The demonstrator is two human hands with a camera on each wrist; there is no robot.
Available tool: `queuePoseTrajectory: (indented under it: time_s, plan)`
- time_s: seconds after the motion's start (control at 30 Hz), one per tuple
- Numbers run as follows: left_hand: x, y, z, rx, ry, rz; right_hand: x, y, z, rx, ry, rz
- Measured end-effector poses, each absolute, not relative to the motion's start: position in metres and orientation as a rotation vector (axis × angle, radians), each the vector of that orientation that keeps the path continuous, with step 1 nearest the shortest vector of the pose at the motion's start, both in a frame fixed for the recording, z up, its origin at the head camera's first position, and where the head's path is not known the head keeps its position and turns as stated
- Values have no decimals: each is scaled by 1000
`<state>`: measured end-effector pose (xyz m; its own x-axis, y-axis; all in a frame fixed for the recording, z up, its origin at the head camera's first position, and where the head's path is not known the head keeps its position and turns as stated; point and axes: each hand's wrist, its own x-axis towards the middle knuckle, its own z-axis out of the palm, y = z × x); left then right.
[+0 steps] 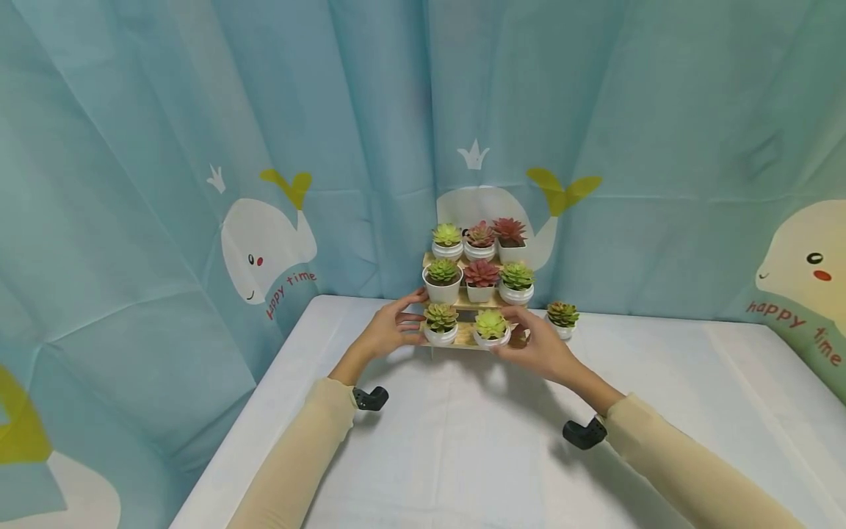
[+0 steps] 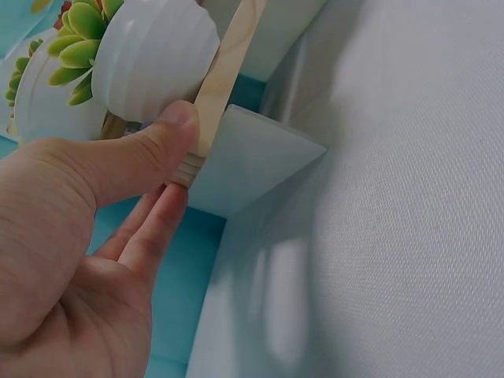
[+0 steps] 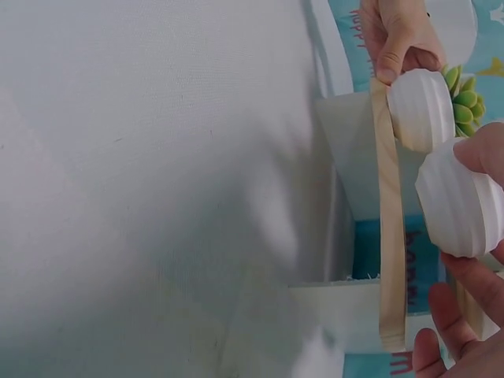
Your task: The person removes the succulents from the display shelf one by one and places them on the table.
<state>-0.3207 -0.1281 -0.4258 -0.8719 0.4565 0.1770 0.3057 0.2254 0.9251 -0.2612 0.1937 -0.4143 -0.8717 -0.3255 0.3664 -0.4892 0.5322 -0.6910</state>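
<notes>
Pale-green potted succulent (image 1: 491, 328) is at the lowest tier of the wooden stand (image 1: 465, 334), held between the thumb and fingers of the right hand (image 1: 538, 349); whether its base fully bears on the wood, I cannot tell. The left hand (image 1: 385, 327) pinches that tier's left end. To seat the pot well, lower it upright, leave a gap from the darker green succulent (image 1: 440, 334) beside it, brace the stand gently, and loosen the right grip only once the base rests flat.
</notes>
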Motion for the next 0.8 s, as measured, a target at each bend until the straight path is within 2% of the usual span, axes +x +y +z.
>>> queuePoseTrajectory:
  time_s: [0.8]
  plan:
    - [-322, -127, -425, 713, 2351, 1727, -242, 251, -406, 568, -2626, 1097]
